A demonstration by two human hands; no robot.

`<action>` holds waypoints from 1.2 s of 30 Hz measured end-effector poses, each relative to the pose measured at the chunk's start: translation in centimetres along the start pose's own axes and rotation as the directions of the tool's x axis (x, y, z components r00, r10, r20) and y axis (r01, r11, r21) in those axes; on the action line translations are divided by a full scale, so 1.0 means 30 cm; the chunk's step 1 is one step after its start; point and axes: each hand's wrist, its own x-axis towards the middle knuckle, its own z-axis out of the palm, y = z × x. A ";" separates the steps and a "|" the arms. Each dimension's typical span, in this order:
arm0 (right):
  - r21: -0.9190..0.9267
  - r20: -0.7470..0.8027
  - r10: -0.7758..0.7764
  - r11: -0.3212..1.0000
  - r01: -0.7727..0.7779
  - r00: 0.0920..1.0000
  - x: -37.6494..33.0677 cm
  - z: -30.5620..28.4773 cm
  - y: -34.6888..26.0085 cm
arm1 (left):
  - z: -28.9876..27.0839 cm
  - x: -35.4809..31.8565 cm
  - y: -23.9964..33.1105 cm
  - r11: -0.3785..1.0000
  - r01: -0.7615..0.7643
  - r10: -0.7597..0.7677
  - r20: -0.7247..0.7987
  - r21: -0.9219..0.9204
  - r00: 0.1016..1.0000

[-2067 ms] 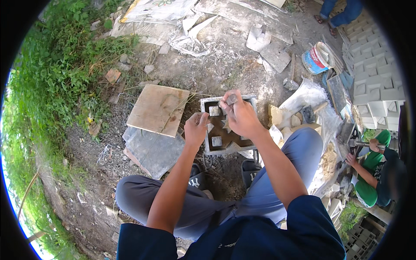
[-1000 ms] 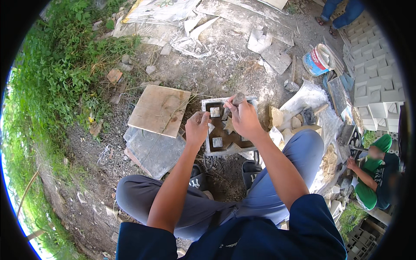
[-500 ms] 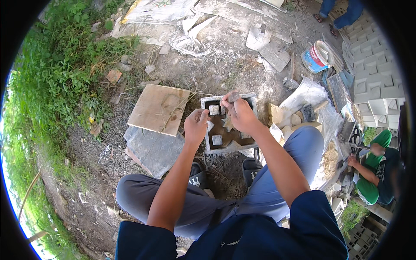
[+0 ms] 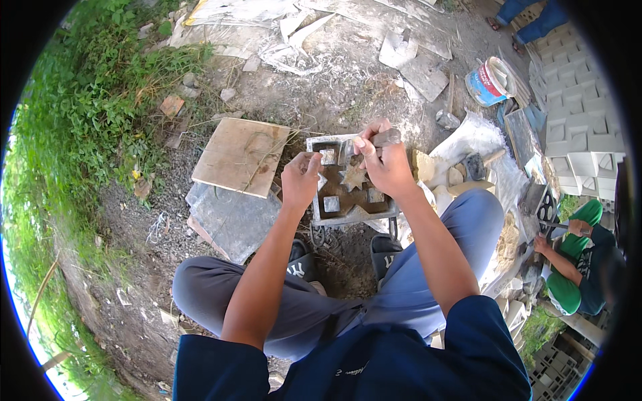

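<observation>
A square metal mould with a star-shaped core and small square blocks sits on a low stand between my knees, partly filled with dark wet mix. My right hand is closed around a short dark tool handle over the mould's far edge. My left hand rests on the mould's left rim, fingers curled, thumb pressing near a corner block. What the tool's tip touches is hidden by my fingers.
A wooden board and a grey slab lie left of the mould. A paint bucket and stacked cast blocks stand far right. A person in green crouches at the right. Grass borders the left.
My right hand has shifted slightly along the mould's far edge, lifting and lowering the tool. My left hand stays on the left rim.
</observation>
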 end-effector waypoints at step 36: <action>-0.163 -0.093 -0.177 0.974 0.160 0.980 0.010 -0.002 0.056 | 0.029 0.018 -0.054 0.996 0.013 -0.013 -0.001 0.086 1.000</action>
